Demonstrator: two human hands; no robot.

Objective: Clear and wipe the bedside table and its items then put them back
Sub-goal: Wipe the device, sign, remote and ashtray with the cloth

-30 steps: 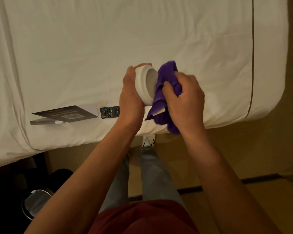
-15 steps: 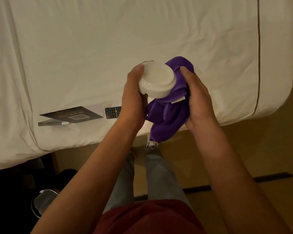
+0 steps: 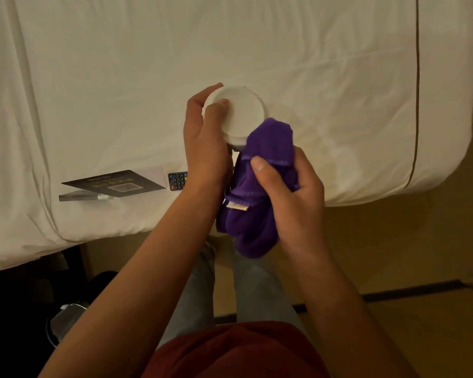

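Left hand (image 3: 206, 148): fingers (image 3: 216, 106) are being kept curled round a white round dish (image 3: 238, 113), thumb pressed on its flat upturned face, the other fingers wrapped behind the rim. The dish is being held tilted, above the bed, not touching the sheet.

Right hand (image 3: 290, 192): fingers are being kept closed on a bunched purple cloth (image 3: 257, 186), thumb laid across the top fold. The cloth is being held against the lower right edge of the dish; its loose end is hanging down below the hand, a small pale label showing on its left side.

Both hands are being held close together over the near edge of the bed (image 3: 257, 50), which is covered by a white sheet with a dark stripe running down its right side.

On the sheet, left of the left wrist: a black remote control (image 3: 177, 180), partly hidden by the wrist. Just beside it, further left, a dark printed card (image 3: 115, 185) is lying partly over a white sheet of paper (image 3: 155, 175), with a clear stand base (image 3: 85, 197) under its left end.

Below: grey trousers, a dark red top, tan floor. A shiny round object at lower left is too dark to be identified.
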